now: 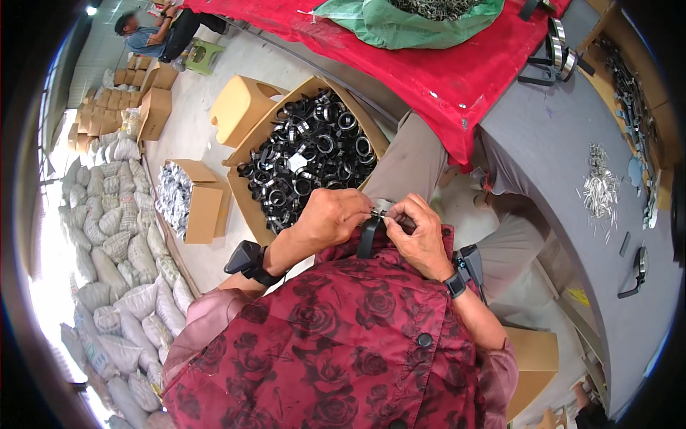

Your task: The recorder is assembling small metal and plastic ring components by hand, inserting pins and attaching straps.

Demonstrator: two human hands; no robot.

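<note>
Bright white light [50, 286] glares along the left edge, beside grey-white sacks [132, 275] piled on the pale floor [196, 118], with brown boxes [154, 116] stacked farther back near a grey-green wall [95, 56]. A green stool [203, 57] and a yellow stool [232, 113] are on the floor too. A grey counter [539, 125] curves down the right side, and a red cloth [421, 68] spreads across the top.

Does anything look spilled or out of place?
Two mild oddities: small metal pins lie scattered loose on the grey table, without a container, and a white scrap sits on the black parts in the open carton. Either may be normal. The black band at the left hand and right hand is too small to judge for damage.
</note>
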